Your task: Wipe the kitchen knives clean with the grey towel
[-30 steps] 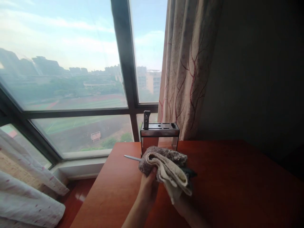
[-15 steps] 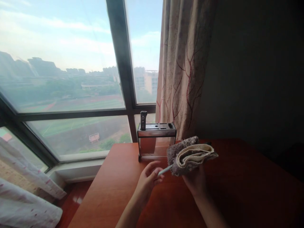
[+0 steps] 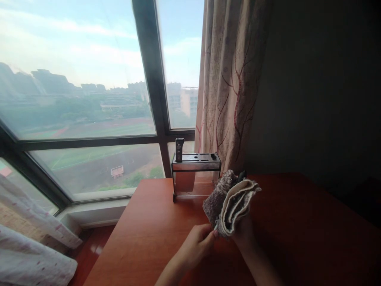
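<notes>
My right hand grips a folded cloth, grey-brown outside and cream inside, held upright over the red-brown table. The cloth is wrapped round a knife: a dark handle end pokes out at its top and a pale blade tip shows at its bottom edge. My left hand sits just left of and below the cloth, with thumb and fingertips pinched at that blade tip. Most of the knife is hidden inside the cloth.
A clear knife block with a metal top stands at the table's far edge, one black handle in its left slot. Behind are a large window and a patterned curtain. White fabric lies lower left.
The cloth with the knife has swung from lying flat to standing upright, blade tip now down. My left hand moved right and closed its fingers on the tip.
</notes>
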`<state>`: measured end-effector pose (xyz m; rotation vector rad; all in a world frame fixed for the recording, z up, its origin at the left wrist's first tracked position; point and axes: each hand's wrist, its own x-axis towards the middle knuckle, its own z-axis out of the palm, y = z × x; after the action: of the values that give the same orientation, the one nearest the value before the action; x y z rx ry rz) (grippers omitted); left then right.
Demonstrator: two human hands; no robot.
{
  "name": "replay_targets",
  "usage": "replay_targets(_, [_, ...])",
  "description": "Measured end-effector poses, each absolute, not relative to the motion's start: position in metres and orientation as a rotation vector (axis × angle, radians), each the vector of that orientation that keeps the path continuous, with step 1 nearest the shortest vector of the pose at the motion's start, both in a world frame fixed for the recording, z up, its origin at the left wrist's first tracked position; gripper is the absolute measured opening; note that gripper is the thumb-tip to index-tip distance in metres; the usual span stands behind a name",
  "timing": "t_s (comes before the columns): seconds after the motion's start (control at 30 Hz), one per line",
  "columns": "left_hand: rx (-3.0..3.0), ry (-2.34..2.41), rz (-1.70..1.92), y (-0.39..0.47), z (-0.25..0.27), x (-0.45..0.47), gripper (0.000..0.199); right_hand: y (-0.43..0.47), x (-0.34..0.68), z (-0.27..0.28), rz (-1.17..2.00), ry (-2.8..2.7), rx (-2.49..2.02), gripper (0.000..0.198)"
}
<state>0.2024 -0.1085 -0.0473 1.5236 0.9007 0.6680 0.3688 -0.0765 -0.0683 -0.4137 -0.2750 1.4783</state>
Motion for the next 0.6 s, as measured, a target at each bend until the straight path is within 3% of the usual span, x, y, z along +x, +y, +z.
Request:
replay_targets(0.37, [1.709,0.970,1.006,-0.099,-0.036,0.188,0.024,-0.084,0.349,-0.060,1.233,-0.559,-0.802,0.054])
replay_targets(0.6, [1.739,0.946,0.983,-0.104,-0.033,0.185,0.025,-0.075,0.344,-0.056,0.978,-0.680,-1.022,0.045])
